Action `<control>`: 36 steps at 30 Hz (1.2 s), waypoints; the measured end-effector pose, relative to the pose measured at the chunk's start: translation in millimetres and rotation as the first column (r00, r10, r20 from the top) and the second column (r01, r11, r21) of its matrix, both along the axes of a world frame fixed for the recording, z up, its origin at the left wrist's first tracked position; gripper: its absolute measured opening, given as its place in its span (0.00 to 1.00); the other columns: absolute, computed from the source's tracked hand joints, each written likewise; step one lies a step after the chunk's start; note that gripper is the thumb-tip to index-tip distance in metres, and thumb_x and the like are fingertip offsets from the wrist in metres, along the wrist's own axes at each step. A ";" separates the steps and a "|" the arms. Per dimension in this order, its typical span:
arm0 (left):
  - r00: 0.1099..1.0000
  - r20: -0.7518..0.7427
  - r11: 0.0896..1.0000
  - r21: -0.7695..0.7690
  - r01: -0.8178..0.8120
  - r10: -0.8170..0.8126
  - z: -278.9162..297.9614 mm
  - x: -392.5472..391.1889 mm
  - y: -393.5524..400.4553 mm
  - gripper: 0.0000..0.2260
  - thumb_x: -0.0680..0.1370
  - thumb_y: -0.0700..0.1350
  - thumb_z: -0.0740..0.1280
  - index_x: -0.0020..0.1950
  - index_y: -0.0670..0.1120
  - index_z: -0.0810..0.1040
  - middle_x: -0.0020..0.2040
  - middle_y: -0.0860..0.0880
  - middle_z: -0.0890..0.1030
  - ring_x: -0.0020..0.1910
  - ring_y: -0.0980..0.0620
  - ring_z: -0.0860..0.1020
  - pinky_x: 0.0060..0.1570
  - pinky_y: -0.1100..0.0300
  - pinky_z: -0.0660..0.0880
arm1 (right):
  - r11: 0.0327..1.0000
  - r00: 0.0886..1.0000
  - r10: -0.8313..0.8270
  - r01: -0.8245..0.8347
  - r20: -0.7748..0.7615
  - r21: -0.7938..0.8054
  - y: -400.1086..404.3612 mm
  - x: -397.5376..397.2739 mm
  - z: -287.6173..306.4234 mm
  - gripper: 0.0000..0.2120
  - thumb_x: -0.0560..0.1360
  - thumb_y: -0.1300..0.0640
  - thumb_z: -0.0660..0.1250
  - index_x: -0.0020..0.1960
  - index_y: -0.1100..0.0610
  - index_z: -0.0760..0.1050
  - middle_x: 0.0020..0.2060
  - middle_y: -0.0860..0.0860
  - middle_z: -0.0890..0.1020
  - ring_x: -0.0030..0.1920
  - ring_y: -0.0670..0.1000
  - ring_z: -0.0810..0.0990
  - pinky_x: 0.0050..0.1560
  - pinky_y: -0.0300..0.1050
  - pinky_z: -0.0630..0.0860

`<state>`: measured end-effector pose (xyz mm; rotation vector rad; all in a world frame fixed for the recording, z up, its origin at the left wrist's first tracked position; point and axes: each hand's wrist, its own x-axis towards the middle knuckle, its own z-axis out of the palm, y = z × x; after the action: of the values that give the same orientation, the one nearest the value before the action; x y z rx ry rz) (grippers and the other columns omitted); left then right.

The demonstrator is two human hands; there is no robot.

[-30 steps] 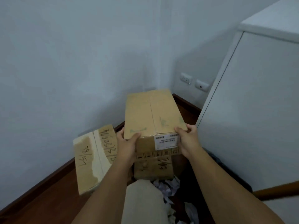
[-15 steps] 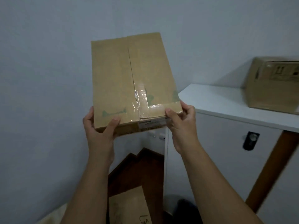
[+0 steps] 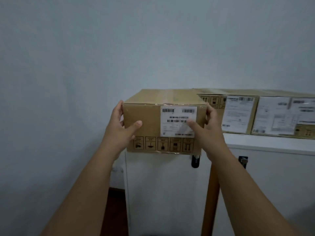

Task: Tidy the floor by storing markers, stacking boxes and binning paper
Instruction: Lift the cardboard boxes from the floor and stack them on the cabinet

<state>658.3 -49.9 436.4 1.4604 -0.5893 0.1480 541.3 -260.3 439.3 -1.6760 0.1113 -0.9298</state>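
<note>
Raised from overhead tilt to level, cardboard box [image 3: 150, 126] now sits between left hand [image 3: 121, 132] and right hand [image 3: 208, 133], both grasping its sides beside white cabinet [image 3: 272, 143].

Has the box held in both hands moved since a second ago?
Yes. The cardboard box went up from near the floor to the top of the white cabinet, beside the boxes already there.

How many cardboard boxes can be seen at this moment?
3: the brown cardboard box with the white shipping label, held between the left hand and right hand; two labelled boxes side by side on the white cabinet. Floor boxes lie out of view.
</note>
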 end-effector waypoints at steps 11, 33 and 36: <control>0.825 0.556 0.680 0.566 -0.467 0.103 -25.6 60.2 -63.8 0.41 0.78 0.49 0.67 0.80 0.46 0.41 0.77 0.56 0.29 0.79 0.45 0.43 0.77 0.48 0.54 | 0.310 0.739 -0.673 0.317 0.029 -0.896 -38.7 77.8 -1.8 0.41 0.75 0.55 0.64 0.78 0.49 0.42 0.78 0.49 0.36 0.77 0.58 0.36 0.74 0.64 0.38; 0.951 0.244 0.649 0.695 -0.310 0.192 -208.0 69.4 88.1 0.29 0.80 0.57 0.60 0.79 0.51 0.57 0.79 0.52 0.55 0.79 0.48 0.50 0.77 0.47 0.48 | 0.463 0.875 -0.477 0.168 -0.085 -0.870 40.7 108.7 -98.1 0.23 0.75 0.50 0.64 0.69 0.43 0.69 0.79 0.51 0.48 0.77 0.58 0.38 0.71 0.65 0.35; 0.944 0.045 0.558 0.797 -0.232 0.328 -270.0 33.9 165.7 0.27 0.79 0.53 0.65 0.77 0.52 0.62 0.78 0.50 0.59 0.78 0.47 0.54 0.77 0.47 0.52 | 0.520 0.904 -0.379 0.033 -0.196 -0.853 96.9 86.7 -178.0 0.22 0.74 0.51 0.65 0.68 0.42 0.70 0.79 0.52 0.48 0.77 0.58 0.40 0.71 0.66 0.38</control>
<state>692.2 115.8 166.5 2.4422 -0.3136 0.0455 628.0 -163.4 261.4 -2.8155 0.1282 -0.8894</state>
